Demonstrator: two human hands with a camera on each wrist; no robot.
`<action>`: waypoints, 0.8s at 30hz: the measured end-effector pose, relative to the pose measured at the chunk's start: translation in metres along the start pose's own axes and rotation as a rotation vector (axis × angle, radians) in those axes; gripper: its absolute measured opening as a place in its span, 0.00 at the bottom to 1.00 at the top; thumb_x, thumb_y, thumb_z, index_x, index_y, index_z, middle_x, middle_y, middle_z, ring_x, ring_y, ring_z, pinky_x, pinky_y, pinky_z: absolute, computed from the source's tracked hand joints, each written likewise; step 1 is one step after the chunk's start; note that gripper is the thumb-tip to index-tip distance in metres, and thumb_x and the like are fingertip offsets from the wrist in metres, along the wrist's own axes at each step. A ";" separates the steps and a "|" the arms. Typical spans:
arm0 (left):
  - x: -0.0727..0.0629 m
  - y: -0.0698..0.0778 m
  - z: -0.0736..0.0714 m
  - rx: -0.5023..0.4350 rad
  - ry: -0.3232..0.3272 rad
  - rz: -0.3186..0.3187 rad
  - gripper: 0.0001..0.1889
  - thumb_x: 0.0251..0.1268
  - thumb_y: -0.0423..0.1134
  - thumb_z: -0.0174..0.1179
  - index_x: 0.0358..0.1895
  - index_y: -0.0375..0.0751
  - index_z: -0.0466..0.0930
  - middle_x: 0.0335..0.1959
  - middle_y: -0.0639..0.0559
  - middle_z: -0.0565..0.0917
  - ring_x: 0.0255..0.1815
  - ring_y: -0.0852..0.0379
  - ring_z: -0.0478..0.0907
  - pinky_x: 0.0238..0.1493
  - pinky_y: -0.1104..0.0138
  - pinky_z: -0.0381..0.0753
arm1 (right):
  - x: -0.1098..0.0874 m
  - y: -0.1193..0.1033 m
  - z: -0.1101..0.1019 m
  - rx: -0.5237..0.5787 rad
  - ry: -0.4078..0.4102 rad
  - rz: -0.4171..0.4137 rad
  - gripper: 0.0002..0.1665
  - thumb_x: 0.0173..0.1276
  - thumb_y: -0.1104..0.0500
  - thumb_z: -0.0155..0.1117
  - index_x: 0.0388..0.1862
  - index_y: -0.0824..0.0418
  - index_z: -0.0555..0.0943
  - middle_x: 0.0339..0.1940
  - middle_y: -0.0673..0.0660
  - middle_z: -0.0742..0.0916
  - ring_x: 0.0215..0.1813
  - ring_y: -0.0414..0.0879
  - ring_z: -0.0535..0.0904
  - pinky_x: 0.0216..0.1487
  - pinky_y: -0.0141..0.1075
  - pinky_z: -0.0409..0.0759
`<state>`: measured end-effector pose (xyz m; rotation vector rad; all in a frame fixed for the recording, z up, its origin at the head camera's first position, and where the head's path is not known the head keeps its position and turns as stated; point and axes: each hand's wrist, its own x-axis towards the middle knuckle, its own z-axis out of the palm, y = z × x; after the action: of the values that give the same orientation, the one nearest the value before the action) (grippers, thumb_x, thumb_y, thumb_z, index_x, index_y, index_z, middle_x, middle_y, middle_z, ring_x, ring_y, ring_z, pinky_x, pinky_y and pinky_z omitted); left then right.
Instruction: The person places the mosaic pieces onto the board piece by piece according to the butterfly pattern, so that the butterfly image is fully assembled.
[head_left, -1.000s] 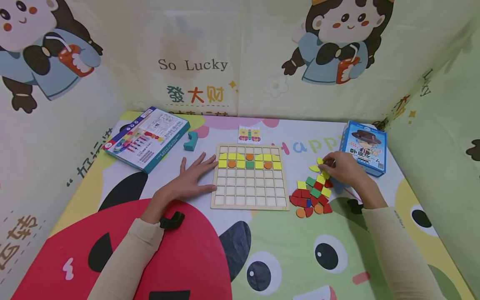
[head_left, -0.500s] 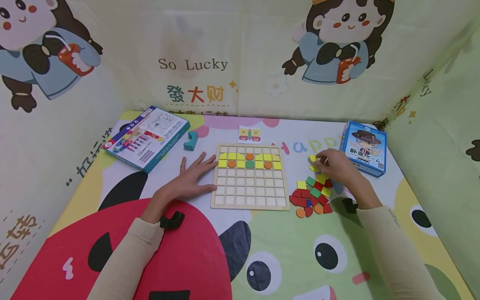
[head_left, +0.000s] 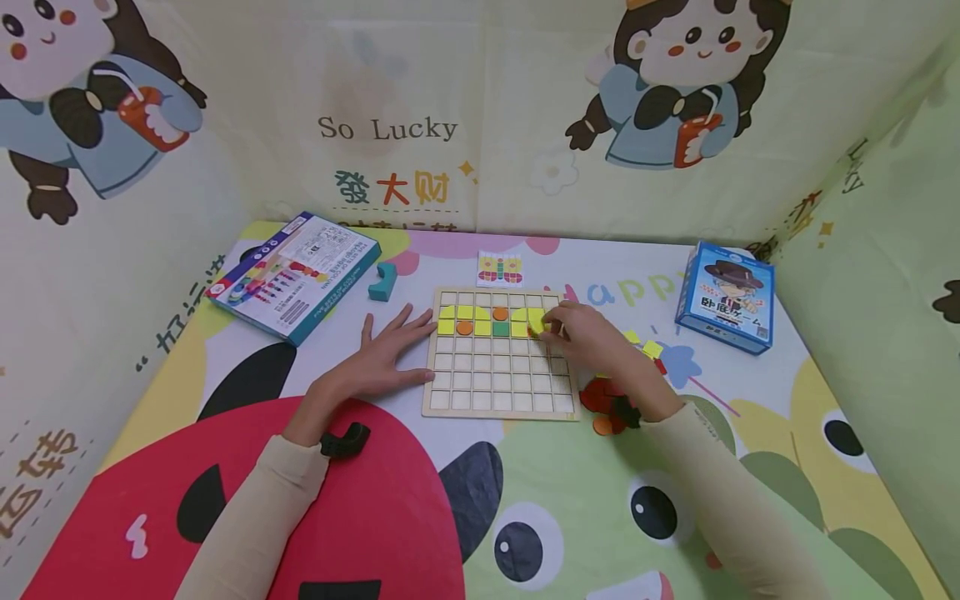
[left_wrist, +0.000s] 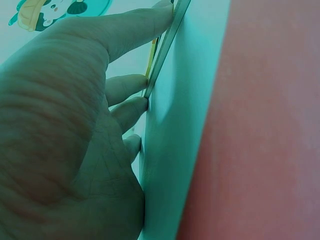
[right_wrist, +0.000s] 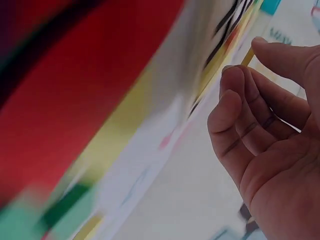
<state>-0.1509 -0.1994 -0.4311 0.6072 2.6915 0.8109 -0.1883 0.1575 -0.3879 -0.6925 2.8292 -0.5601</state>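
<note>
A wooden grid board (head_left: 480,383) lies flat in the head view, with yellow, orange and green tiles set in its second and third rows. My left hand (head_left: 382,357) rests on the table with fingers spread, thumb and fingertips at the board's left edge. Over the board's right part is my right hand (head_left: 588,333). Between thumb and forefinger it pinches a thin yellow tile (right_wrist: 247,57), whose full outline is hidden. Right of the board lies a pile of red tiles (head_left: 597,396) with other colours, partly covered by my right forearm.
A small butterfly pattern card (head_left: 500,270) lies behind the board. At the back left are a flat game box (head_left: 296,275) and a teal curved block (head_left: 382,283). A blue box (head_left: 726,296) stands at the back right. Loose yellow tiles (head_left: 652,349) lie beyond my right forearm.
My right hand has moved left from the tile pile to the board's right side, carrying a yellow tile. The blue box has shifted slightly. My left hand has stayed in place.
</note>
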 end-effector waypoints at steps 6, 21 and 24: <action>0.000 0.001 0.000 -0.003 0.003 -0.003 0.49 0.64 0.59 0.70 0.86 0.54 0.57 0.90 0.50 0.52 0.92 0.40 0.36 0.79 0.27 0.17 | 0.018 -0.043 0.018 -0.043 -0.010 -0.151 0.16 0.74 0.57 0.72 0.54 0.66 0.87 0.40 0.57 0.87 0.41 0.48 0.79 0.47 0.39 0.84; 0.000 -0.001 0.000 0.002 0.001 0.011 0.49 0.65 0.60 0.69 0.86 0.56 0.57 0.90 0.50 0.53 0.92 0.40 0.36 0.79 0.27 0.17 | 0.051 -0.099 0.038 -0.110 -0.110 -0.231 0.16 0.78 0.54 0.68 0.58 0.61 0.87 0.51 0.56 0.89 0.49 0.48 0.86 0.54 0.41 0.88; 0.000 -0.001 0.000 -0.003 0.002 0.015 0.49 0.65 0.60 0.69 0.86 0.56 0.57 0.90 0.51 0.53 0.92 0.40 0.36 0.79 0.27 0.17 | 0.054 -0.099 0.040 -0.110 -0.107 -0.235 0.16 0.77 0.54 0.69 0.57 0.61 0.88 0.51 0.56 0.89 0.48 0.46 0.86 0.53 0.39 0.88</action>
<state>-0.1515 -0.2003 -0.4319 0.6276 2.6905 0.8198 -0.1844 0.0378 -0.3889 -1.0520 2.7135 -0.3897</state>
